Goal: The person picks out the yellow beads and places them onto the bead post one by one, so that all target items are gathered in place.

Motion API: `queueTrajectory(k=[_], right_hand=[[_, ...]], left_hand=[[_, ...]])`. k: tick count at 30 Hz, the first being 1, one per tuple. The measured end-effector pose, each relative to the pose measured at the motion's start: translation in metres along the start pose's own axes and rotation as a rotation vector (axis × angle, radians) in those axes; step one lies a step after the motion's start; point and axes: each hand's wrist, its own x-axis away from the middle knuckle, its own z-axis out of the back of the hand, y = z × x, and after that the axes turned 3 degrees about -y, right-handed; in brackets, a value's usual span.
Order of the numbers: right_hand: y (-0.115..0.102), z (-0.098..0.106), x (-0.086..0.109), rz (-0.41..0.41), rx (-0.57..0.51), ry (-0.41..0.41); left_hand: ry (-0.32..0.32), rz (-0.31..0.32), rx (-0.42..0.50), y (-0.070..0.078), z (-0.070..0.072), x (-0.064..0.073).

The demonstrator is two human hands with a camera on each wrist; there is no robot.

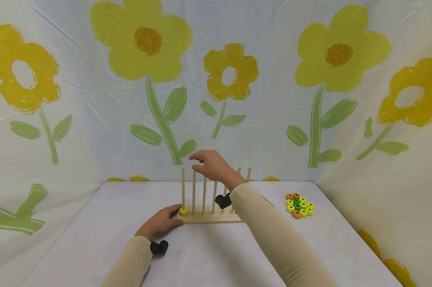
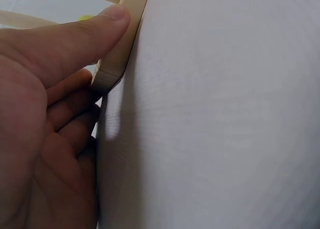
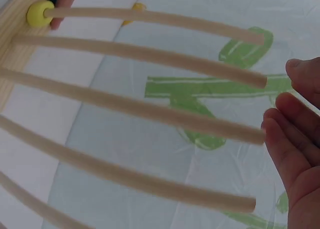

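Note:
A wooden peg stand (image 1: 210, 218) with several upright pegs stands on the table. At the foot of its leftmost peg sits a yellow bead (image 1: 183, 212), also in the right wrist view. My left hand (image 1: 161, 221) holds the stand's left end, the thumb (image 2: 114, 20) along the front side and the fingers bent behind the end. Above the left pegs hovers my right hand (image 1: 213, 165), thumb and fingers apart, with nothing between them. In the right wrist view its fingers lie close to the peg tips. My right forearm hides part of the stand's right end.
To the right of the stand lies a cluster of loose beads in yellow, green (image 1: 297, 206) and orange (image 1: 296, 214). A white table (image 1: 180, 259) carries everything. Flower-printed cloth (image 1: 266, 119) hangs behind and along both sides.

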Motion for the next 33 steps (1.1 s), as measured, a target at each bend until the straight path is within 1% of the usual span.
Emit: queueTrajectory(k=[5,10,13,17,19,24,29,33], right_hand=[[0.007,0.009,0.006,-0.001,0.016,0.010],[0.016,0.019,0.012,-0.007,0.019,0.008],[0.021,0.026,0.017,-0.012,0.013,0.020],[0.031,0.036,0.026,-0.015,-0.001,0.042],[0.036,0.039,0.030,-0.022,-0.010,0.047],[0.049,0.044,0.040,-0.035,-0.021,0.051],[0.056,0.048,0.048,-0.040,-0.034,0.065],[0.063,0.052,0.056,-0.055,-0.037,0.073]], left_hand=[[0.006,-0.012,0.009,0.000,0.001,0.000],[0.005,0.002,0.001,0.000,0.002,0.001],[0.001,0.017,0.002,0.001,0.003,0.001],[0.006,0.018,0.017,0.002,0.002,0.000],[0.007,0.007,0.025,0.003,0.001,-0.001],[0.003,0.009,0.017,0.001,-0.003,-0.002],[0.014,0.022,0.018,0.000,-0.004,-0.002],[0.011,0.022,0.017,0.000,-0.005,-0.002]])
